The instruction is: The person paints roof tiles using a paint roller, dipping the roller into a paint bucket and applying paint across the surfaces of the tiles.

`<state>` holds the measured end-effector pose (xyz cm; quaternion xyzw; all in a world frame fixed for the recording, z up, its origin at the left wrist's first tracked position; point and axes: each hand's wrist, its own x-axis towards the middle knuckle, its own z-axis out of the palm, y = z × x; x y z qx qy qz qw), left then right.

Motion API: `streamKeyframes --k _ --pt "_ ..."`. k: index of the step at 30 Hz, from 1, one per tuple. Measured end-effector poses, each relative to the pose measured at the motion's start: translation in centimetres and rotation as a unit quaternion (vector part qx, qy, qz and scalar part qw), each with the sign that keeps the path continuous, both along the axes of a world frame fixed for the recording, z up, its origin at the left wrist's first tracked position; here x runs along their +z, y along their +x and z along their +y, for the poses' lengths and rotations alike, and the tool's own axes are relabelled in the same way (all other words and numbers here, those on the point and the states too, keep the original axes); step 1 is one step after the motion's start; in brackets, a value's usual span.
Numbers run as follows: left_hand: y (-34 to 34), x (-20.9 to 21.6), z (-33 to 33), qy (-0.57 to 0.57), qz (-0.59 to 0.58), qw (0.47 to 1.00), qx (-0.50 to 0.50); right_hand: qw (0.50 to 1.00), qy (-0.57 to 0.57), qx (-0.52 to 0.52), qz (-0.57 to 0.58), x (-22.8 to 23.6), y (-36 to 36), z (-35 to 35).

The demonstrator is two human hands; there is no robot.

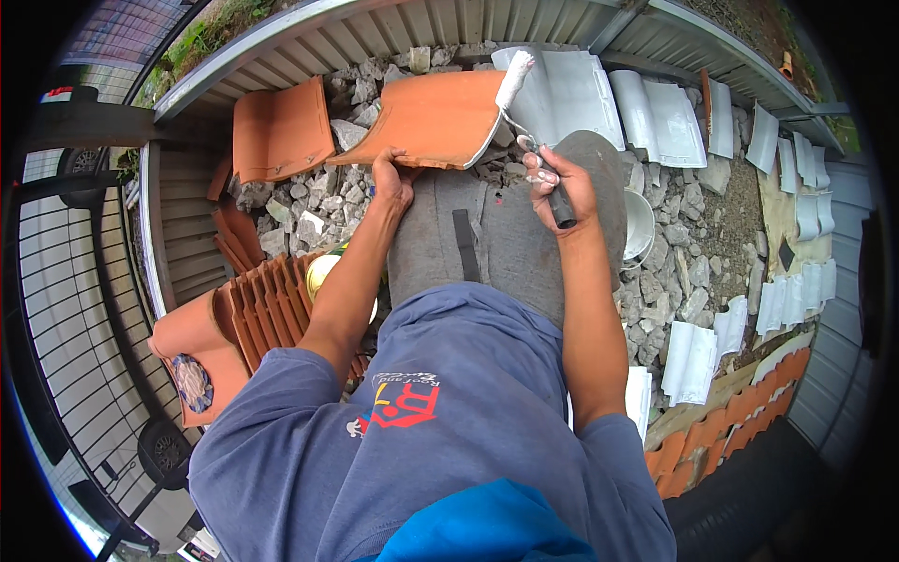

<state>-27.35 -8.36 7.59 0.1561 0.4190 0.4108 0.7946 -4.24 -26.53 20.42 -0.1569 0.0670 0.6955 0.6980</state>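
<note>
A curved orange clay roof tile (426, 114) lies across in front of my knees, tilted over the rubble. My left hand (391, 182) is closed on its near edge, with the thumb at the edge and the other fingers partly hidden. In my right hand (562, 187) is a small paint roller (514, 81), gripped by its dark handle. The white-coated sleeve is at the tile's far right corner, and a white line runs down that right edge. White paint marks the fingers of my right hand. A white-painted tile (567, 98) lies just beyond the roller.
Broken concrete rubble (655, 304) covers the ground around me. A white bucket (639, 229) stands by my right knee. Another orange tile (281, 131) lies left, near stacked orange tiles (267, 300). White-painted tiles (691, 361) are spread right. A metal sheet wall (412, 33) closes the far side.
</note>
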Motion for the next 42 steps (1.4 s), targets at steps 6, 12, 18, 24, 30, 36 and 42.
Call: streamKeyframes --k 6,12,18,24,30,36,42 --pt "0.3 -0.8 0.6 0.005 0.019 1.0 0.007 0.996 0.041 0.008 -0.08 3.8 -2.1 -2.2" --pt "-0.3 -0.9 0.4 0.037 0.057 0.998 0.01 0.953 -0.038 -0.034 -0.298 5.3 -3.0 -4.0" --pt "-0.3 -0.8 0.1 0.049 0.046 0.998 0.002 0.922 -0.057 -0.087 -0.373 4.3 -1.0 -9.7" --pt "0.9 -0.3 3.2 0.108 0.107 0.986 -0.066 0.92 -0.033 -0.12 -0.372 3.0 -0.7 -10.1" --pt "4.6 1.3 6.6 0.133 0.146 0.974 -0.113 0.918 -0.059 -0.145 -0.364 3.2 -0.7 -10.3" --pt "4.8 -0.2 12.3 0.083 0.195 0.96 -0.181 0.93 -0.043 -0.133 -0.34 4.0 -1.5 -10.1" --pt "6.7 5.2 15.3 0.112 0.32 0.914 -0.222 0.924 -0.036 -0.147 -0.351 4.8 -1.9 -11.4"
